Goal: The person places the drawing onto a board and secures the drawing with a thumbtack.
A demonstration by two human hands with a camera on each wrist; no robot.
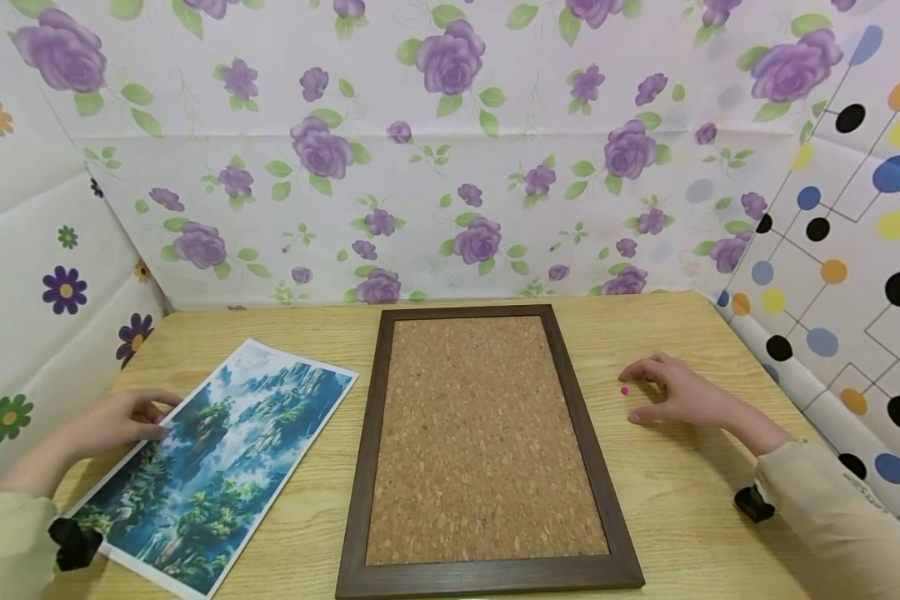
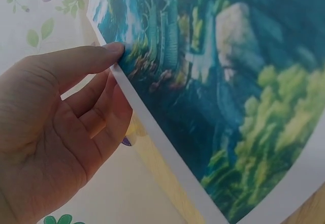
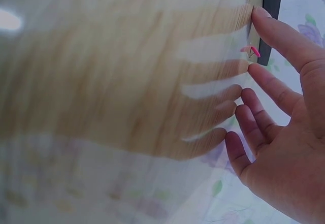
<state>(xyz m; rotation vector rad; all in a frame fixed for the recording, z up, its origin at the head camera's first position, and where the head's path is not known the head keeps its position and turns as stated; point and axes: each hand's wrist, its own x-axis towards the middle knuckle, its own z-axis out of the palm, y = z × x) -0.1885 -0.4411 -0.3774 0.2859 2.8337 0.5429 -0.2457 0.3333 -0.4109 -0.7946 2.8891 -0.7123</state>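
From the head view, a landscape print lies at an angle near the left edge of the worktop, and the left hand has its outer long edge pinched. A cork board in a dark brown frame takes up the middle, starting right by the worktop's far edge. Over toward the right edge there's a tiny pink pin, with the right hand just beside it, thumb and fingers spread apart, nothing in its grip. Left wrist cam: thumb on the printed side, fingers going behind the edge. Right wrist cam: the pin sits between thumb and index finger, fingertips down by the glossy worktop, can't tell if they're actually touching it.
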